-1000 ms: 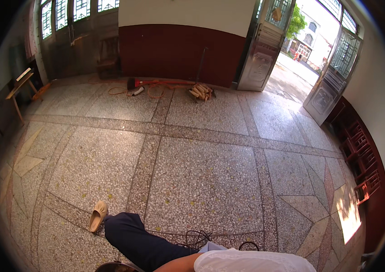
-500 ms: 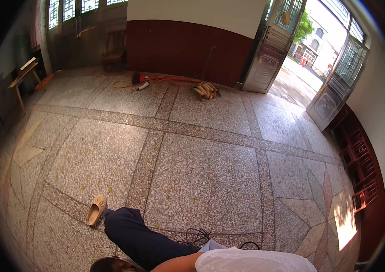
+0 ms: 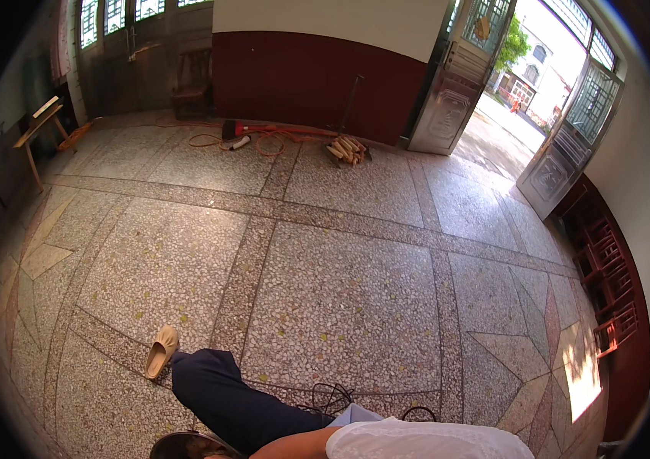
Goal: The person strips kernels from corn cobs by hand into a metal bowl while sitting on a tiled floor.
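A bare forearm [image 3: 294, 444], in a white short sleeve [image 3: 424, 441], reaches leftward along the lower edge; it appears to be my right arm. It ends at a round dark-rimmed container [image 3: 187, 434], cut off by the lower edge. Brownish shapes show inside the container, and I cannot tell whether fingers are among them. My left hand is out of view. Beside the container stretches a leg in dark trousers [image 3: 225, 390], with a beige slip-on shoe [image 3: 161, 352] on its foot.
A black cable [image 3: 331, 398] loops behind the leg. By the far wall lie a bundle of wood pieces [image 3: 348, 151], an orange cord [image 3: 271, 144] and a red tool [image 3: 233, 130]. Wooden chairs [image 3: 608, 268] line the right wall; a small wooden bench [image 3: 38, 126] stands left. One door [image 3: 455, 84] stands open.
The whole view has shifted very slightly. At the lower edge the forearm and sleeve sit a little further left, and a bit more brown shows inside the container.
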A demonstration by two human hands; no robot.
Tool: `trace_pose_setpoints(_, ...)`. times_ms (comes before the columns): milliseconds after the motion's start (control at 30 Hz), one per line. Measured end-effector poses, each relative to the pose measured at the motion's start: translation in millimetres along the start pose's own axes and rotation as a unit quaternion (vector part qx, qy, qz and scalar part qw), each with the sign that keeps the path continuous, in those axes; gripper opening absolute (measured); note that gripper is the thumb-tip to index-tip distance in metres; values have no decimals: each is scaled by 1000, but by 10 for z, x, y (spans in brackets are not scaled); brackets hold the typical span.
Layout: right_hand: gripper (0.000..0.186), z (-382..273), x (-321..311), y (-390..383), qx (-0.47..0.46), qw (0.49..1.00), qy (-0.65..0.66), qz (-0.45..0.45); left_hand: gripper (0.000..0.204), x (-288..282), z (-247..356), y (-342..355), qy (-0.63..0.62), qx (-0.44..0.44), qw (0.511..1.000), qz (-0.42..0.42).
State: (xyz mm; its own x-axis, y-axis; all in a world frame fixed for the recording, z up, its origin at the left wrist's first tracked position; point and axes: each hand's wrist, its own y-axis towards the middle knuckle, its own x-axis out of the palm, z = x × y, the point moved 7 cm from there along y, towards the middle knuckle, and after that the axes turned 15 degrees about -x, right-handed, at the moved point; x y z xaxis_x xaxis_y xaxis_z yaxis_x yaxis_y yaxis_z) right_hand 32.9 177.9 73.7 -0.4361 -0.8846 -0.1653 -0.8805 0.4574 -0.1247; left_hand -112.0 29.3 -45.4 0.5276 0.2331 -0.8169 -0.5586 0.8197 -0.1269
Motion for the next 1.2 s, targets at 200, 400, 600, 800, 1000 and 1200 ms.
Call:
trace_pose_setpoints(200, 31, 95, 30, -7, 10, 1000, -2, 1, 88, 80, -317, 51, -244, -190, 948, -69)
trace_pose_setpoints(400, 30, 92, 45, -4, 11, 1000, 1, -1, 91, 157, -405, 16, -376, -244, 889, -91)
trace_pose_setpoints(600, 29, 24, 50, 7, 5, 1000, 1, -6, 46, 29, 0, -86, -542, -453, 707, -22)
trace_pose_setpoints(800, 28, 36, -5, -39, 17, 1000, 2, -1, 45, 148, -127, -36, -499, -415, 761, -25)
trace_pose_setpoints(1000, 27, -122, -80, -83, 14, 1000, -7, -1, 43, -48, 375, -78, -541, -412, 732, -43)
trace_pose_setpoints(1200, 27, -267, -151, -44, -16, 999, -42, 23, 45, 185, -322, -41, -535, -412, 730, -104)
